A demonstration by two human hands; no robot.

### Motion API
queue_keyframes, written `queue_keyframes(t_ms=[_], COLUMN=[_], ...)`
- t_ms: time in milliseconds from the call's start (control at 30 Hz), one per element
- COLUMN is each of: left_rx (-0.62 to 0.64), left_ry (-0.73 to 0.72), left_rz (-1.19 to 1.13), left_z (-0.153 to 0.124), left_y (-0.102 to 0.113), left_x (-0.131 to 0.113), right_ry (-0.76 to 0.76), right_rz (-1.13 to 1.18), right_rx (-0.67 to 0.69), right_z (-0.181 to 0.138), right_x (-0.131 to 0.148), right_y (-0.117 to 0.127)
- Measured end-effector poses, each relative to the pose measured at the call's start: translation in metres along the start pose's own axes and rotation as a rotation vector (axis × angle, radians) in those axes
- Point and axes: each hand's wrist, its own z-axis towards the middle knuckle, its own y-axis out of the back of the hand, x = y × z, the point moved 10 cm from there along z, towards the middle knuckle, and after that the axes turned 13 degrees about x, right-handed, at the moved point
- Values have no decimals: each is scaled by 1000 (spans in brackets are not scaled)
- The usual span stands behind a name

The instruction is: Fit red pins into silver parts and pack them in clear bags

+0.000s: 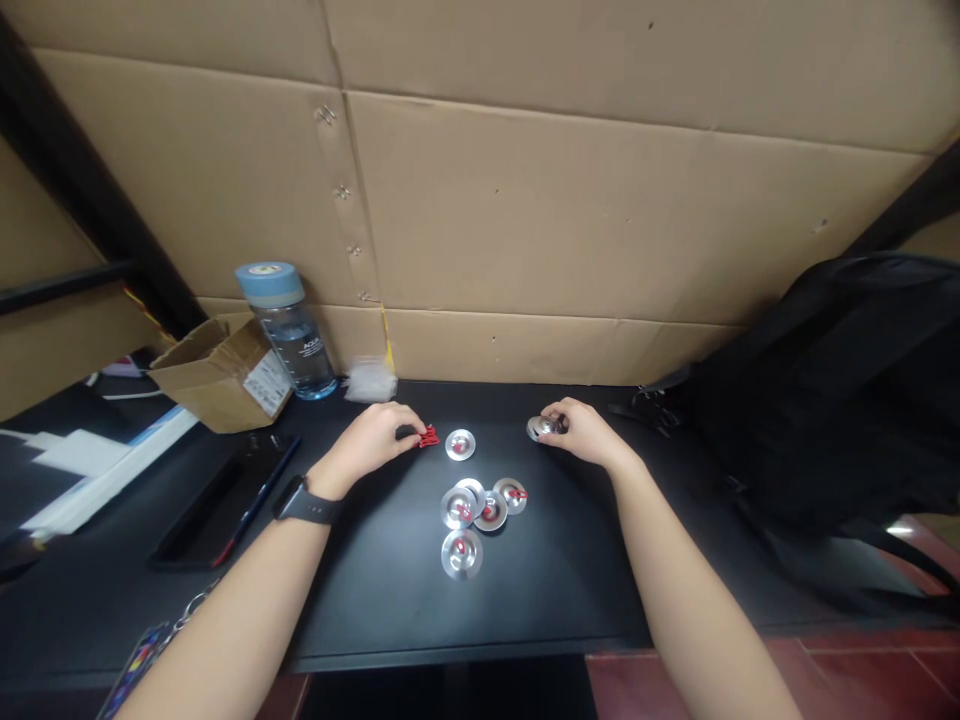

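My left hand (375,440), with a dark watch on its wrist, has its thumb and fingers closed at a small heap of red pieces (429,437). Their exact kind is too small to make out. My right hand (589,430) grips the edge of some small round metal dishes (538,428), which seem stacked; its fingers partly cover them. Between the hands lies a single metal dish (460,445) with a red piece in its middle. Nearer to me, several such dishes (457,508) overlap, with red pieces on them, and another dish (461,554) lies in front.
On the left of the black table (555,600) are a phone (225,500), an open cardboard box (225,375), a water bottle (289,335) and clear plastic bags (370,381). A black backpack (840,400) takes up the right side. Behind rises a cardboard wall (540,220).
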Motion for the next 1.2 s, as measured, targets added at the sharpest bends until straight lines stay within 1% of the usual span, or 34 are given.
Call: queue_keyframes(t_ms=[200, 367, 467, 600, 700, 833, 933, 1000, 1100, 1200], left_rx=[1, -18, -29, -5, 13, 15, 28, 8, -66, -135], left_ry=[-66, -46, -12, -16, -9, 13, 9, 22, 36, 8], left_rz=[-24, -21, 59, 183, 230, 240, 160, 55, -146, -305], left_z=[1, 2, 6, 17, 25, 31, 31, 28, 22, 17], left_y=[0, -1, -11, -33, -43, -47, -47, -41, -27, -18], left_x=[-5, -12, -25, -51, -63, -65, -63, -60, -56, -58], right_ry=[22, 79, 73, 103, 160, 285, 379, 422, 441, 428], right_rz=[27, 52, 35, 34, 45, 88, 130, 202, 376, 546], right_rx=[34, 36, 37, -31, -64, -37, -19, -26, -27, 12], right_z=[1, 2, 3, 2, 2, -1, -5, -6, -5, -2], right_x=[1, 9, 6, 11, 28, 69, 100, 114, 121, 122], right_y=[-5, -9, -10, -4, -4, -18, -29, -34, -39, -47])
